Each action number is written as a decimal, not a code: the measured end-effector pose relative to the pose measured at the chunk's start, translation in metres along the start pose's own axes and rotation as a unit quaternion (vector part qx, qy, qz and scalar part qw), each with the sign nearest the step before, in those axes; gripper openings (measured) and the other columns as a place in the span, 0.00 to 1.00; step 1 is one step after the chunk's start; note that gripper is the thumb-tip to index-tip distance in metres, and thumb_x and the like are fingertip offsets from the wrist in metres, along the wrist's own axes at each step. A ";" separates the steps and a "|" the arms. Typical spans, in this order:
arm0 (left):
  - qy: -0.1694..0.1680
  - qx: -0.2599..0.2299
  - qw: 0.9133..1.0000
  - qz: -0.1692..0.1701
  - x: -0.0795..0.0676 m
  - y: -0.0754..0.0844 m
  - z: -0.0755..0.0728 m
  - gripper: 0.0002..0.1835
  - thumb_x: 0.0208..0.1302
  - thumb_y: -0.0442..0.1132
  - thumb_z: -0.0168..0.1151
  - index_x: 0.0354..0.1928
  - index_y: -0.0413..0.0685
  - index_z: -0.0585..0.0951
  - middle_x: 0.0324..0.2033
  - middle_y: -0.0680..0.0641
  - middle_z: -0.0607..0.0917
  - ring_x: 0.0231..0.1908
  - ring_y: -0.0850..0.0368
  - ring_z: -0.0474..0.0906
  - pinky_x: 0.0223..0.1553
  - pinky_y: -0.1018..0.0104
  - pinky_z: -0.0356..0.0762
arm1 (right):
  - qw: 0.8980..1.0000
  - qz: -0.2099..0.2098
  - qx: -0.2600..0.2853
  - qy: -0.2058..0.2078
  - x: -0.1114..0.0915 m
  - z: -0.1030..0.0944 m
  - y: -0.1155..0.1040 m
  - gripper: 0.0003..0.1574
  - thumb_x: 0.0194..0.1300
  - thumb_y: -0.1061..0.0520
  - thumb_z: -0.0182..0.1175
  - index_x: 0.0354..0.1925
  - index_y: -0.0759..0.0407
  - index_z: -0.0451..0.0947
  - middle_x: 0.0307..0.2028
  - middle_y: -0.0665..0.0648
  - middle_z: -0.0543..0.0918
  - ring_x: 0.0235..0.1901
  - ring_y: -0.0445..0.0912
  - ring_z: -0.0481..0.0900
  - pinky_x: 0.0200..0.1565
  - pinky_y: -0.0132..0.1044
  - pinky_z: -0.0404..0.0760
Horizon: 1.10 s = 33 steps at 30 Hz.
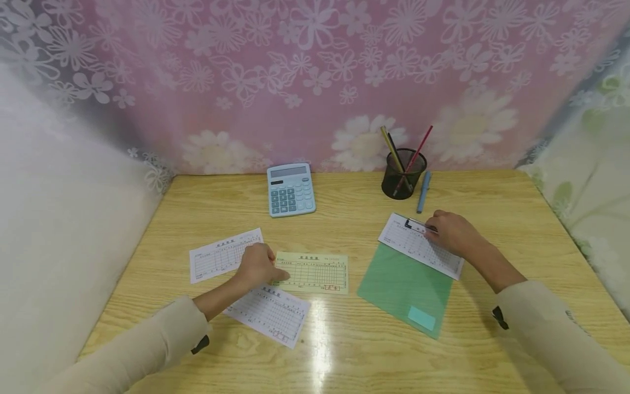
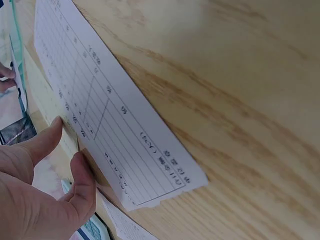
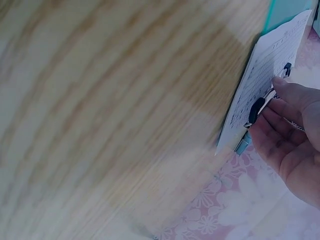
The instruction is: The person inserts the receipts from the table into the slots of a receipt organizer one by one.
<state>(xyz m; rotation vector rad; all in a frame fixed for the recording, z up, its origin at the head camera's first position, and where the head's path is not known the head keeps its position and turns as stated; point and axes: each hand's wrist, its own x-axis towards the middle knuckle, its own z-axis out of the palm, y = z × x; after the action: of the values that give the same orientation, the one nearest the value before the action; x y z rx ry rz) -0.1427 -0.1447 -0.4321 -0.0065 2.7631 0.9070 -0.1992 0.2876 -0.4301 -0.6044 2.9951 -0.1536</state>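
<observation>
In the head view, my left hand (image 1: 257, 265) pinches the left edge of a yellow receipt slip (image 1: 315, 273), thumb on its face. Beside that hand lie two white receipt slips: one (image 1: 211, 258) to the upper left, another (image 1: 275, 314) below, partly under the hand. The right hand (image 1: 450, 232) holds the metal clip (image 1: 415, 224) at the top of a green clipboard (image 1: 406, 290). Under the clip sits a white slip (image 1: 394, 235) across the board's upper end. In the right wrist view, thumb and fingers grip the clip (image 3: 270, 97) from both sides.
A blue calculator (image 1: 291, 191) stands at the back of the wooden table (image 1: 221, 208). At the back right are a black mesh pen cup (image 1: 401, 180) with several pencils and a blue pen (image 1: 424, 191) beside it. A pink flowered curtain (image 1: 295, 109) hangs behind.
</observation>
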 end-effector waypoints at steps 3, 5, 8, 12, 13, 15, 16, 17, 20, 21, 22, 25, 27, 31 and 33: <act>0.007 0.010 1.000 0.015 0.001 0.001 0.003 0.24 0.36 0.39 0.81 0.32 0.32 0.79 0.27 0.42 0.82 0.24 0.56 0.75 0.24 0.70 0.75 | 1.000 -0.001 0.000 0.000 0.000 0.000 0.000 0.17 0.61 0.59 0.64 0.45 0.70 0.80 0.36 0.62 0.81 0.33 0.51 0.79 0.39 0.50 0.81; 0.010 0.008 1.000 0.015 0.002 0.001 0.004 0.24 0.36 0.38 0.81 0.33 0.32 0.80 0.27 0.42 0.82 0.24 0.56 0.75 0.24 0.70 0.76 | 1.000 -0.002 0.000 0.000 0.001 -0.001 0.000 0.17 0.61 0.58 0.64 0.45 0.70 0.80 0.35 0.62 0.80 0.33 0.50 0.79 0.39 0.49 0.81; 0.011 0.002 1.000 0.009 0.003 0.000 0.006 0.22 0.35 0.38 0.81 0.31 0.33 0.80 0.25 0.43 0.82 0.23 0.56 0.75 0.22 0.71 0.75 | 1.000 -0.001 -0.001 -0.002 0.001 -0.001 0.000 0.18 0.61 0.58 0.64 0.45 0.70 0.80 0.35 0.62 0.80 0.32 0.50 0.79 0.39 0.49 0.81; 0.011 0.005 1.000 0.010 0.005 -0.001 0.007 0.19 0.35 0.38 0.81 0.20 0.39 0.77 0.19 0.48 0.78 0.19 0.59 0.70 0.17 0.74 0.66 | 1.000 0.001 -0.001 -0.003 0.000 -0.001 0.000 0.18 0.61 0.58 0.64 0.45 0.70 0.80 0.35 0.61 0.80 0.31 0.49 0.78 0.39 0.49 0.81; 0.008 0.006 1.000 0.014 0.005 -0.002 0.007 0.19 0.35 0.39 0.81 0.17 0.41 0.75 0.16 0.49 0.75 0.18 0.59 0.68 0.16 0.74 0.63 | 1.000 0.001 -0.001 -0.004 0.000 -0.001 0.000 0.18 0.61 0.58 0.64 0.45 0.70 0.80 0.35 0.61 0.80 0.31 0.49 0.78 0.39 0.49 0.81; 0.001 0.005 1.000 0.021 0.004 -0.002 0.007 0.21 0.37 0.39 0.81 0.12 0.44 0.72 0.12 0.52 0.70 0.15 0.61 0.62 0.15 0.75 0.57 | 1.000 0.000 0.000 -0.004 0.000 -0.001 0.000 0.18 0.61 0.58 0.64 0.45 0.70 0.80 0.35 0.61 0.80 0.31 0.49 0.78 0.39 0.49 0.81; -0.002 0.003 1.000 0.026 0.004 -0.003 0.007 0.23 0.38 0.39 0.80 0.10 0.46 0.70 0.10 0.53 0.67 0.14 0.62 0.59 0.15 0.75 0.55 | 1.000 0.000 0.000 -0.004 0.000 -0.001 0.000 0.18 0.61 0.58 0.64 0.45 0.70 0.80 0.35 0.61 0.80 0.31 0.49 0.78 0.39 0.49 0.81; -0.007 0.001 1.000 0.030 0.004 -0.003 0.007 0.24 0.39 0.39 0.80 0.09 0.47 0.68 0.09 0.54 0.64 0.13 0.62 0.57 0.14 0.75 0.53 | 1.000 0.000 0.001 -0.003 -0.001 -0.001 0.000 0.18 0.61 0.58 0.63 0.45 0.70 0.80 0.35 0.61 0.80 0.31 0.49 0.78 0.39 0.49 0.81; -0.020 -0.006 0.999 0.038 0.004 -0.004 0.006 0.27 0.43 0.38 0.78 0.07 0.49 0.65 0.06 0.56 0.60 0.11 0.63 0.53 0.14 0.75 0.49 | 1.000 -0.002 0.000 -0.001 -0.001 0.000 0.000 0.18 0.61 0.58 0.63 0.45 0.70 0.80 0.35 0.61 0.80 0.31 0.49 0.78 0.39 0.49 0.81; -0.024 -0.008 0.999 0.039 0.004 -0.004 0.006 0.27 0.44 0.38 0.77 0.07 0.50 0.64 0.06 0.56 0.59 0.11 0.63 0.52 0.14 0.75 0.49 | 1.000 -0.002 0.000 0.000 -0.001 0.000 0.001 0.17 0.61 0.58 0.63 0.45 0.70 0.80 0.35 0.61 0.80 0.31 0.49 0.78 0.39 0.49 0.81; -0.028 -0.009 0.999 0.038 0.005 -0.005 0.006 0.26 0.45 0.38 0.76 0.07 0.50 0.65 0.06 0.56 0.60 0.11 0.63 0.53 0.14 0.75 0.50 | 1.000 -0.002 0.001 0.000 -0.001 0.000 0.001 0.17 0.61 0.58 0.63 0.45 0.70 0.80 0.35 0.61 0.80 0.31 0.49 0.78 0.39 0.49 0.81; -0.042 -0.016 0.999 0.029 0.007 -0.006 0.005 0.23 0.50 0.37 0.73 0.11 0.49 0.67 0.08 0.55 0.63 0.12 0.63 0.56 0.15 0.75 0.52 | 1.000 -0.004 0.002 0.003 0.000 0.000 0.001 0.17 0.61 0.58 0.64 0.45 0.70 0.80 0.35 0.61 0.80 0.31 0.49 0.78 0.38 0.49 0.81; -0.055 -0.028 0.998 0.021 0.009 -0.006 0.003 0.19 0.53 0.38 0.70 0.14 0.47 0.69 0.10 0.54 0.65 0.13 0.62 0.60 0.16 0.75 0.56 | 1.000 -0.003 0.003 0.002 0.000 0.000 0.002 0.17 0.61 0.58 0.64 0.45 0.70 0.80 0.35 0.61 0.80 0.31 0.49 0.78 0.38 0.49 0.81; -0.067 -0.060 0.996 0.020 0.010 -0.004 -0.001 0.14 0.59 0.38 0.64 0.22 0.45 0.69 0.13 0.52 0.69 0.14 0.62 0.63 0.15 0.75 0.60 | 1.000 -0.002 0.003 0.000 0.000 0.000 0.002 0.17 0.61 0.58 0.63 0.45 0.69 0.80 0.36 0.62 0.80 0.32 0.49 0.78 0.38 0.49 0.81; -0.072 -0.089 0.993 0.018 0.010 -0.003 -0.003 0.10 0.61 0.36 0.61 0.27 0.43 0.71 0.16 0.51 0.74 0.14 0.63 0.69 0.16 0.75 0.67 | 1.000 -0.001 0.003 -0.001 0.000 0.000 0.002 0.17 0.61 0.58 0.63 0.45 0.70 0.80 0.36 0.62 0.80 0.32 0.50 0.78 0.39 0.49 0.81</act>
<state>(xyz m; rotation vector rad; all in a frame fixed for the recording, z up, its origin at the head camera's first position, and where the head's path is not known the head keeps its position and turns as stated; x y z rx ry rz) -0.1529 -0.1481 -0.4338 0.0752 2.5495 1.1132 -0.2002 0.2897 -0.4300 -0.6052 2.9907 -0.1618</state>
